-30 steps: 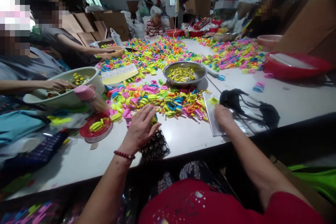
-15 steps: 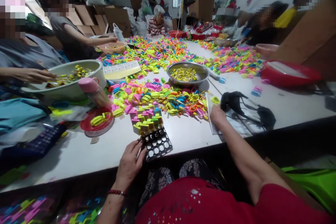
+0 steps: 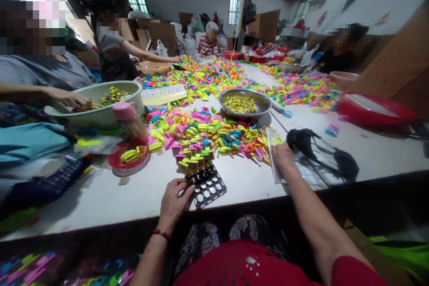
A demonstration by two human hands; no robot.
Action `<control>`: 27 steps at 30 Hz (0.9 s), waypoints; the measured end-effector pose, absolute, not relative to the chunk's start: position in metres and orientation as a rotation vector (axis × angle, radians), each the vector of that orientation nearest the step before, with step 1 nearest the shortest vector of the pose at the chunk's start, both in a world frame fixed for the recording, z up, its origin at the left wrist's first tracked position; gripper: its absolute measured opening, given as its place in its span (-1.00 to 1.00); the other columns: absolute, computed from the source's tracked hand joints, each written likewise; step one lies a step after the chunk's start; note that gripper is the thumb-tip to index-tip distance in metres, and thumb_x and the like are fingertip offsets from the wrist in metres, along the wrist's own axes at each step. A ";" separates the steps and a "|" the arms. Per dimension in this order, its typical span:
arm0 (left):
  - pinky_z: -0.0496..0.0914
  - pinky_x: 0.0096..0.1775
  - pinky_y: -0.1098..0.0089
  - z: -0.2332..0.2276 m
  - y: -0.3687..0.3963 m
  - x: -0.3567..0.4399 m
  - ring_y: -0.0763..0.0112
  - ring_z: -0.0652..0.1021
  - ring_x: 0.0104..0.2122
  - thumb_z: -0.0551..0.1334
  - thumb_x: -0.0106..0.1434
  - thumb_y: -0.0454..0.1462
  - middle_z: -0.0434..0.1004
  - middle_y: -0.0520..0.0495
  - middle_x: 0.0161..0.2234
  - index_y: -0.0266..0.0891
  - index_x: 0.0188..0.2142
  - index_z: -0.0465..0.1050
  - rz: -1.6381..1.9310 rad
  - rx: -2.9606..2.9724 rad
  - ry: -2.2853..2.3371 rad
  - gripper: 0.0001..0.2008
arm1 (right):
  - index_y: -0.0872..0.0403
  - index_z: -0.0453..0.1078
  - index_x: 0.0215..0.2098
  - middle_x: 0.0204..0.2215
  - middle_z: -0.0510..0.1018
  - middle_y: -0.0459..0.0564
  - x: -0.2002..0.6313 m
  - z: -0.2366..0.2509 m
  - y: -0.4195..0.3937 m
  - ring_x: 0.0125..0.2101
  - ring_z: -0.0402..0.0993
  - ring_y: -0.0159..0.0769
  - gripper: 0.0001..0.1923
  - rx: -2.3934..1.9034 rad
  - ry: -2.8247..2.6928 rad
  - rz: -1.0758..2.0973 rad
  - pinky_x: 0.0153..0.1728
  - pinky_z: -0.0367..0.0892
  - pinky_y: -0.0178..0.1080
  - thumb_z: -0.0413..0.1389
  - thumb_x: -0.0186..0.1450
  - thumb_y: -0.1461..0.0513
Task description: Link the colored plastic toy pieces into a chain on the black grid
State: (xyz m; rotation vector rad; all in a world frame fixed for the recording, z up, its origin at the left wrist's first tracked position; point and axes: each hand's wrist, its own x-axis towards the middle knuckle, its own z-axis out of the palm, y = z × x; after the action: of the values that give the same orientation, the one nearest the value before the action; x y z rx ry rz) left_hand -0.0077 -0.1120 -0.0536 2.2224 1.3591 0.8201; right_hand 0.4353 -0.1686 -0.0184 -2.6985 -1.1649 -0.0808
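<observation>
My left hand (image 3: 174, 200) grips the near left corner of a black grid tray (image 3: 210, 187) at the table's front edge. The tray's far half is filled with yellow, pink and blue plastic clips (image 3: 196, 157) standing in rows. My right hand (image 3: 283, 156) lies knuckles up on a clear plastic sheet (image 3: 303, 174), fingers curled over its far left part beside a yellow clip. A loose pile of coloured clips (image 3: 214, 127) spreads just beyond the tray.
A black strapped item (image 3: 306, 140) lies right of my right hand. Beyond are a metal bowl (image 3: 259, 98), a pale basin (image 3: 103, 116) with another person's hand (image 3: 72, 98) in it, a pink-capped bottle (image 3: 129, 118), a red dish (image 3: 129, 161) and a red basin (image 3: 372, 114).
My left hand has drawn back from the top of the tray to its near corner, uncovering the rows of clips. My right hand has stayed on the sheet.
</observation>
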 end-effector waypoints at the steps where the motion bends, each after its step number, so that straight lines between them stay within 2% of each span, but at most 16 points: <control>1: 0.40 -0.03 0.22 -0.054 -0.111 -0.007 0.20 0.44 -0.07 0.18 0.26 -0.01 0.48 -0.07 -0.16 -0.13 -0.26 0.56 0.813 2.195 1.384 -0.69 | 0.23 0.45 -0.15 -0.12 0.49 0.28 0.436 -0.018 -0.169 -0.08 0.47 -0.12 -0.66 -2.687 -1.149 -0.075 -0.09 0.28 -0.23 -0.08 0.43 0.17; 4: 0.38 -0.04 0.20 -0.053 -0.109 -0.004 0.18 0.43 -0.08 0.19 0.24 -0.05 0.48 -0.07 -0.17 -0.13 -0.24 0.56 0.796 2.169 1.443 -0.72 | 0.25 0.41 -0.06 -0.13 0.51 0.26 0.437 -0.017 -0.175 -0.08 0.46 -0.11 -0.71 -2.654 -1.087 -0.048 -0.09 0.28 -0.24 0.01 0.36 0.22; 8: 0.38 -0.08 0.20 -0.051 -0.112 -0.004 0.19 0.44 -0.12 0.19 0.25 -0.09 0.49 -0.07 -0.19 -0.17 -0.20 0.49 0.816 2.195 1.441 -0.75 | 0.25 0.27 0.10 -0.10 0.52 0.24 0.429 -0.021 -0.189 -0.09 0.47 -0.09 -0.57 -2.607 -1.029 -0.013 -0.11 0.29 -0.23 0.06 0.31 0.20; 11: 0.39 -0.12 0.23 -0.051 -0.113 -0.004 0.21 0.46 -0.15 0.20 0.25 -0.08 0.49 -0.06 -0.22 -0.18 -0.22 0.45 0.841 2.202 1.414 -0.76 | 0.22 0.23 0.12 -0.06 0.50 0.25 0.422 -0.024 -0.200 -0.06 0.45 -0.07 -0.53 -2.509 -0.930 0.028 -0.08 0.29 -0.19 0.08 0.28 0.22; 14: 0.38 -0.10 0.25 -0.050 -0.115 -0.004 0.23 0.46 -0.15 0.22 0.25 -0.08 0.49 -0.06 -0.23 -0.17 -0.27 0.47 0.866 2.222 1.352 -0.77 | 0.27 0.24 0.11 -0.15 0.55 0.27 0.419 -0.024 -0.214 -0.13 0.48 -0.04 -0.51 -2.435 -0.812 0.111 -0.13 0.31 -0.15 0.10 0.24 0.23; 16: 0.38 -0.09 0.27 -0.047 -0.119 -0.003 0.25 0.46 -0.15 0.24 0.23 -0.11 0.49 -0.05 -0.24 -0.18 -0.29 0.47 0.889 2.209 1.342 -0.80 | 0.27 0.25 0.10 -0.26 0.58 0.19 0.415 -0.022 -0.225 -0.26 0.51 -0.09 -0.47 -2.397 -0.759 0.193 -0.24 0.35 -0.17 0.14 0.21 0.21; 18: 0.38 -0.11 0.28 -0.044 -0.126 -0.002 0.27 0.45 -0.17 0.26 0.21 -0.15 0.47 -0.05 -0.26 -0.19 -0.30 0.46 0.901 2.189 1.353 -0.84 | 0.21 0.31 0.05 -0.37 0.57 0.05 0.406 -0.019 -0.235 -0.43 0.47 -0.18 -0.44 -2.238 -0.691 0.327 -0.42 0.34 -0.22 0.23 0.13 0.15; 21: 0.37 -0.14 0.31 -0.042 -0.132 0.001 0.30 0.43 -0.21 0.29 0.19 -0.23 0.45 -0.05 -0.30 -0.21 -0.28 0.46 0.877 2.196 1.388 -0.87 | 0.09 0.46 -0.22 -0.54 0.47 -0.10 0.372 -0.013 -0.239 -0.61 0.29 -0.34 -0.56 -1.867 -0.784 0.578 -0.61 0.18 -0.30 0.32 0.03 0.02; 23: 0.36 -0.13 0.31 -0.044 -0.133 0.001 0.30 0.43 -0.21 0.30 0.18 -0.26 0.46 -0.04 -0.32 -0.22 -0.28 0.49 0.852 2.210 1.396 -0.89 | 0.08 0.48 -0.30 -0.53 0.49 -0.09 0.334 -0.008 -0.235 -0.61 0.28 -0.38 -0.58 -1.689 -0.949 0.743 -0.60 0.20 -0.32 0.34 0.01 -0.02; 27: 0.35 -0.09 0.30 -0.047 -0.134 -0.001 0.29 0.43 -0.18 0.32 0.17 -0.27 0.49 -0.05 -0.31 -0.21 -0.24 0.53 0.821 2.192 1.376 -0.85 | 0.11 0.46 -0.34 -0.50 0.54 -0.02 0.245 -0.005 -0.215 -0.50 0.44 -0.29 -0.61 -1.525 -1.207 1.045 -0.44 0.37 -0.26 0.28 0.10 -0.04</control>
State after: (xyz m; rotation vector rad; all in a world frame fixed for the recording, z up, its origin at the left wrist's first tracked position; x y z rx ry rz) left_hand -0.0006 -0.1336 -0.0466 2.1919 1.3759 0.8210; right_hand 0.2451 -0.2148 -0.0051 -1.5247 -1.2065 1.0450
